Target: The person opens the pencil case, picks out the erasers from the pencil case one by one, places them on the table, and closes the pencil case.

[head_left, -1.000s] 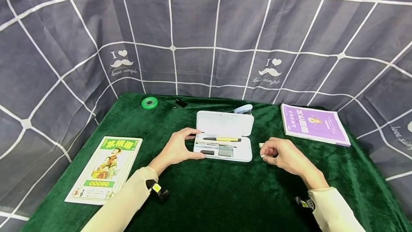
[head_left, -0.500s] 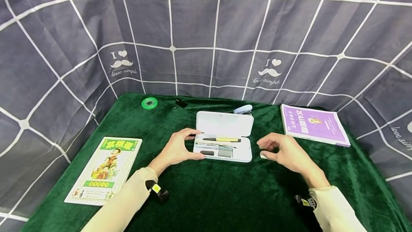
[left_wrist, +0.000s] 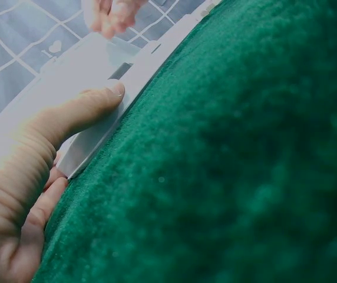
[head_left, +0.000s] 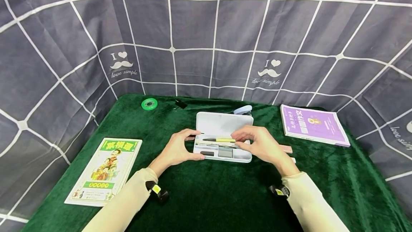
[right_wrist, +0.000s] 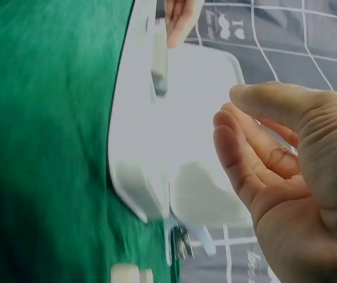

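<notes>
An open white pencil case [head_left: 243, 155] lies mid-table in the head view, its lid [head_left: 220, 122] tipped back. Inside are a yellow-and-black pen [head_left: 220, 139], a slim pen below it, a dark block [head_left: 207, 153] and a grey block [head_left: 225, 152]. My left hand [head_left: 178, 148] grips the case's left end, thumb on the front wall [left_wrist: 92, 109]. Over the case's right half hovers my right hand [head_left: 259, 144], covering part of the yellow pen. The right wrist view shows its fingers [right_wrist: 233, 147] loosely bent, thumb apart, with nothing between them.
A pink block [head_left: 285, 149] and a white piece [head_left: 293, 160] lie right of the case. Behind the lid sits a light-blue stapler [head_left: 243, 110]. Green tape [head_left: 149, 104], a black binder clip [head_left: 181, 103], a green-and-white book [head_left: 104, 171] and a purple book [head_left: 313, 124] lie around.
My right hand has let go of the small pale thing right of the case and moved left over the case. The left hand and the case have stayed in place.
</notes>
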### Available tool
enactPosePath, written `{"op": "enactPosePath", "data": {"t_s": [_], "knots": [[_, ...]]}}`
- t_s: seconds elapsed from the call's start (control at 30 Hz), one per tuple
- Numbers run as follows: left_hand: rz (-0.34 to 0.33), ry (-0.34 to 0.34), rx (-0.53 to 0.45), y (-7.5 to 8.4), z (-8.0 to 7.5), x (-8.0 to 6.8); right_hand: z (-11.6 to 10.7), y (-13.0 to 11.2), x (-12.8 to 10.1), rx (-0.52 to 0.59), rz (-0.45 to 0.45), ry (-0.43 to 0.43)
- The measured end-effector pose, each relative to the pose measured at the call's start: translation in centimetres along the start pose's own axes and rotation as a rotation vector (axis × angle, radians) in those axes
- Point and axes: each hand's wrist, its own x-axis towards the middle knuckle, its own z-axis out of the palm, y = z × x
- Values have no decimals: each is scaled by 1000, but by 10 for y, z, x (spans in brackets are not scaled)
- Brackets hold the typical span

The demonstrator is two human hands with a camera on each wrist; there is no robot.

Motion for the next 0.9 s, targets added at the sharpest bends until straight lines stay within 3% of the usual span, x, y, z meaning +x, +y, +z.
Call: {"op": "enactPosePath", "data": {"t_s": [0.27,0.6,0.9], "knots": [[-1,-5,8,1,0,1,21,-2,15,-96,-47,-158],[-6,-4,13,1,0,1,24,-7,15,-180,-112,-299],[-8,-5,2,0,0,1,24,-10,15,-138,-61,-298]]}}
